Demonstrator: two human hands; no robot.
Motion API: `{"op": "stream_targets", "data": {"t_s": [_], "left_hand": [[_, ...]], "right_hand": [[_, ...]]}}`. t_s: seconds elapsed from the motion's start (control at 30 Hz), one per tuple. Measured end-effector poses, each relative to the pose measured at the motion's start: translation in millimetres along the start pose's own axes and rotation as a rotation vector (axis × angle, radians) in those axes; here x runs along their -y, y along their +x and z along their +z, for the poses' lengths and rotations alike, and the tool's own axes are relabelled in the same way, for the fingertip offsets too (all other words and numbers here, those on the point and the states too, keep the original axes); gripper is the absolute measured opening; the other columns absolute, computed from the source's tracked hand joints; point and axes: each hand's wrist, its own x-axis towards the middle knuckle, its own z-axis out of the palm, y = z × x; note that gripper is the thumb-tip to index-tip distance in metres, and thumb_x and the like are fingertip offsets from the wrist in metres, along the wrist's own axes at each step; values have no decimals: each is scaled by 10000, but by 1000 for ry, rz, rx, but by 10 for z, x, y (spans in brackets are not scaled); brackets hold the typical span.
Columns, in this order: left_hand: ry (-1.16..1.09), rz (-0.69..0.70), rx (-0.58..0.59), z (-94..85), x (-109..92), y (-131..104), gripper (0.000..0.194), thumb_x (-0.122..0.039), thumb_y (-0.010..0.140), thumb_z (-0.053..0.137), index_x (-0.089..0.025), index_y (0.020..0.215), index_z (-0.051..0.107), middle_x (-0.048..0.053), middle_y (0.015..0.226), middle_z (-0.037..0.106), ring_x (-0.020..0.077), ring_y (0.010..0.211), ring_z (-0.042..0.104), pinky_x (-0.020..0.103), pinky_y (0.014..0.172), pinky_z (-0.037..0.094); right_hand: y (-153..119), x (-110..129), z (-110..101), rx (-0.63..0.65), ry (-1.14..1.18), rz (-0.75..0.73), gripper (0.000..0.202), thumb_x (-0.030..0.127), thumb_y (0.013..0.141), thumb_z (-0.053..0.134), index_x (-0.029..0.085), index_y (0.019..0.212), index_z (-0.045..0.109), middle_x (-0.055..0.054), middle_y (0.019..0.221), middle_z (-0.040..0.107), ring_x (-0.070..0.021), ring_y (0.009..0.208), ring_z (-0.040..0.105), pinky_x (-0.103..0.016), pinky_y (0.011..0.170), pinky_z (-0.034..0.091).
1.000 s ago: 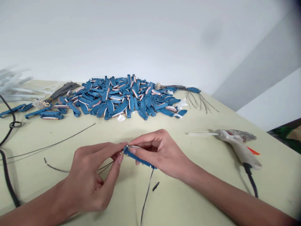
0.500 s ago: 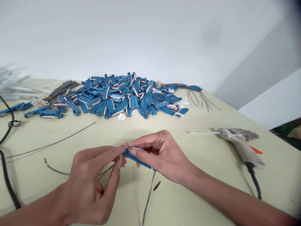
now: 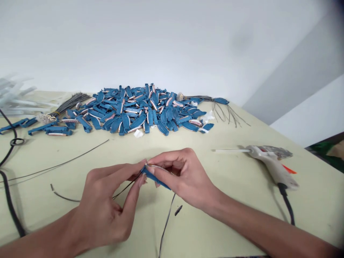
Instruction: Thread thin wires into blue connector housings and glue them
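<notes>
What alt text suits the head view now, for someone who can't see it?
A person's left grip and right grip pinch a blue piece with thin wires over a pale table. Behind lies a heap of blue pieces between wire bundles; a glue gun rests at right.

The glue gun (image 3: pixel 271 163) is off-white with an orange trigger (image 3: pixel 289 169).

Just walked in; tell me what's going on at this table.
The left hand and right hand pinch a small, narrow blue plastic piece, fingertips close together at one end. Thin dark wire trails below it. Beyond lies a heap of blue plastic pieces; a pale glue gun with an orange trigger lies to the right.
</notes>
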Motion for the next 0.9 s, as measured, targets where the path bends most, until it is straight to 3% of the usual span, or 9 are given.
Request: {"op": "stream_targets", "data": {"t_s": [0.1, 0.23, 0.47, 0.63, 0.9], "left_hand": [[25, 2, -20, 28, 39, 12, 212, -113, 872, 556, -184, 1038, 667, -13, 748, 763, 40, 561, 685, 60, 453, 443], [69, 38, -17, 29, 72, 7, 219, -90, 876, 547, -163, 1045, 665, 1, 768, 767, 57, 595, 697, 98, 556, 515], [90, 8, -16, 41, 90, -9, 186, -108, 886, 562, -188, 1004, 682, -27, 727, 748, 57, 570, 678, 113, 555, 507], [4, -68, 9, 6, 75, 16, 228, -134, 890, 577, -236, 1054, 698, -49, 684, 725, 74, 535, 670, 120, 483, 496], [-71, -203, 42, -22, 152, -8, 274, -203, 871, 597, -252, 1105, 730, -3, 713, 745, 145, 576, 708, 158, 402, 510]], "right_hand": [[11, -7, -7, -8, -8, 44, 254, 29, 723, 707, 225, 831, 825, 13, 683, 741, -50, 530, 594, -110, 494, 465], [19, -11, -10, 3, -98, 52, 213, 85, 775, 693, 221, 870, 826, 1, 694, 735, -63, 558, 597, -127, 513, 463], [3, 29, -35, 97, -228, 35, 226, 157, 853, 624, 207, 956, 818, -11, 690, 700, -80, 575, 557, -166, 507, 420], [9, 125, -71, 201, -98, 76, 214, 217, 853, 622, 187, 932, 819, -27, 741, 719, -99, 633, 603, -172, 520, 453], [91, 156, -231, 180, 13, 229, 324, 308, 749, 814, 167, 1039, 795, -95, 926, 783, -173, 753, 730, -269, 695, 575]]}}
